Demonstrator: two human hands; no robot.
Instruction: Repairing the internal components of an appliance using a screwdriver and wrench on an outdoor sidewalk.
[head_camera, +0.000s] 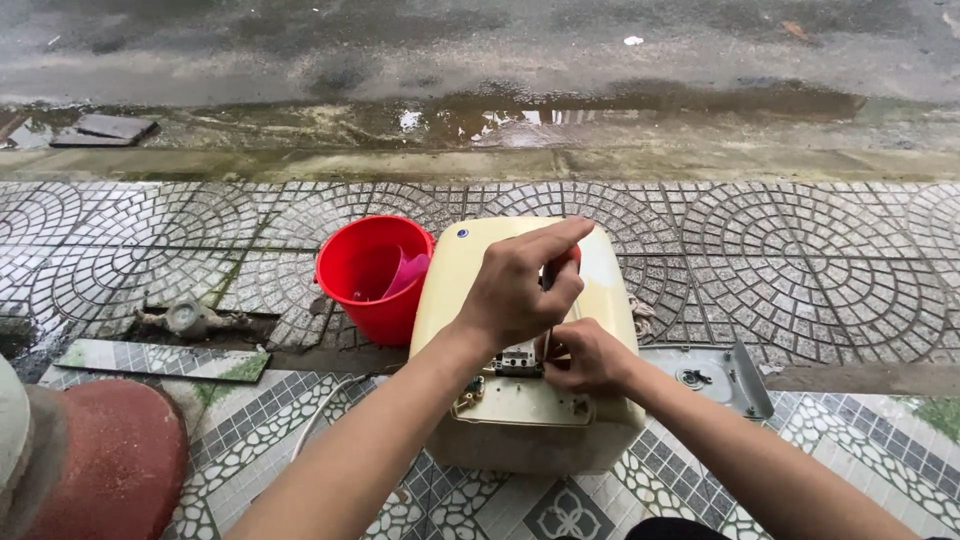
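the heater (470, 270), a cream tank, lies on its side on the tiled floor (850, 430), its open end toward the person, with a terminal block (518, 362) showing at the opening. the left hand (520, 290) is closed round the handle of a screwdriver (548, 335), index finger stretched along the top, and the shaft runs down to the block. the right hand (590, 358) sits just beside the tip, fingers pinched together there, probably on a screw or wire, though the view is too small to say which. the tip could slip off the screw if the left hand tilts, and it would then jab the right fingers so close by. the rounded tank may also roll, since nothing braces it. the ground looks wet, so a small loose part could slide away. a red bucket (365, 275) touches the tank's left side; a grey cover (715, 375) lies to its right.
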